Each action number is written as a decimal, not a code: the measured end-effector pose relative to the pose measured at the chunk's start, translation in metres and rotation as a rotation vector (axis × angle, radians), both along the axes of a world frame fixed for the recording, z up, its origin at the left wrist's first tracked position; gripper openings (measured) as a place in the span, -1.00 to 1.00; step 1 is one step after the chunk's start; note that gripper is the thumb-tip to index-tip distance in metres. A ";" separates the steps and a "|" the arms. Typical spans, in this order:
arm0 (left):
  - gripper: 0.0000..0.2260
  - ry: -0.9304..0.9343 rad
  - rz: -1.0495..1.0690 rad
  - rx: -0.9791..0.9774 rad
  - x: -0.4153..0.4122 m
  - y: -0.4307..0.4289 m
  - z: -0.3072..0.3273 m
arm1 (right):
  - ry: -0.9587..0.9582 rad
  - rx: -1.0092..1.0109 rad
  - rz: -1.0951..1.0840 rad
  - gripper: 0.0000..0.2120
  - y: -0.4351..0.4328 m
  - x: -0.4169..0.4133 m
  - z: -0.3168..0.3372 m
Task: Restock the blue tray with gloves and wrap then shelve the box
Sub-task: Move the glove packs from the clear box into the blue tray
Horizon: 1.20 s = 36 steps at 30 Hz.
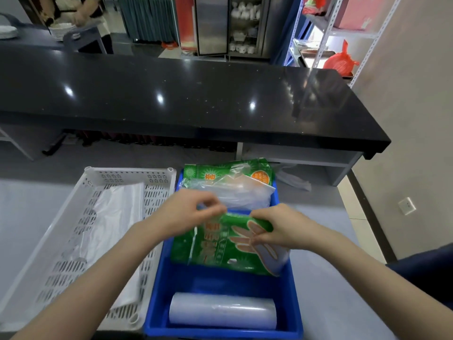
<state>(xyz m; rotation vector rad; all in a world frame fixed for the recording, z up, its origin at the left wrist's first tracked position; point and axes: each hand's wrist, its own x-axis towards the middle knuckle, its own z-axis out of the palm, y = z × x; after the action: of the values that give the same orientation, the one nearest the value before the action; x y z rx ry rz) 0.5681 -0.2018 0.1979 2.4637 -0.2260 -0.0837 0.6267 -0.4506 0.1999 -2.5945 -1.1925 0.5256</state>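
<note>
A blue tray [157, 303] stands on the table in front of me. A green pack of gloves [215, 249] is held tilted over its middle. My right hand [277, 229] pinches the pack's top right edge. My left hand [188, 212] pinches thin clear plastic at the pack's top left. More green glove packs [213, 174] and a clear bag of gloves [242, 192] lean in the tray's far end. A roll of clear wrap [223, 311] lies across the tray's near end.
A white perforated basket [73, 207] with a clear plastic sheet [115, 217] sits left of the blue tray, touching it. A long black counter [196, 99] runs across behind the table. Metal shelving [326, 38] with a red bag [340, 60] stands at the back right.
</note>
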 end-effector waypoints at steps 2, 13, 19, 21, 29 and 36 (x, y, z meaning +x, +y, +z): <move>-0.68 -0.204 0.148 -0.084 0.015 0.010 0.013 | 0.001 0.067 -0.074 -0.69 -0.009 0.012 0.018; -0.17 -0.398 0.341 -0.059 0.060 0.023 0.017 | -0.191 0.097 -0.156 -0.80 0.028 0.083 0.056; -0.29 -0.125 0.505 -0.110 0.057 0.035 -0.032 | -0.326 0.066 -0.187 -0.79 0.023 0.103 0.047; -0.55 -0.122 0.380 0.073 0.049 0.027 -0.051 | -0.378 0.018 -0.198 -0.79 0.021 0.107 0.046; -0.39 -0.132 0.364 0.305 0.076 -0.013 -0.079 | -0.480 -0.028 -0.260 -0.78 0.014 0.119 0.052; -0.63 -0.119 0.250 0.266 0.072 -0.016 -0.088 | -0.516 -0.019 -0.289 -0.78 0.011 0.127 0.065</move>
<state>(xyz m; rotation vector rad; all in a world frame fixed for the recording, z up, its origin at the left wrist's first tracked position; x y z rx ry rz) 0.6399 -0.2174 0.1102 2.7438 0.0481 0.1506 0.7533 -0.4393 0.2653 -2.9453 -0.9031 -0.2057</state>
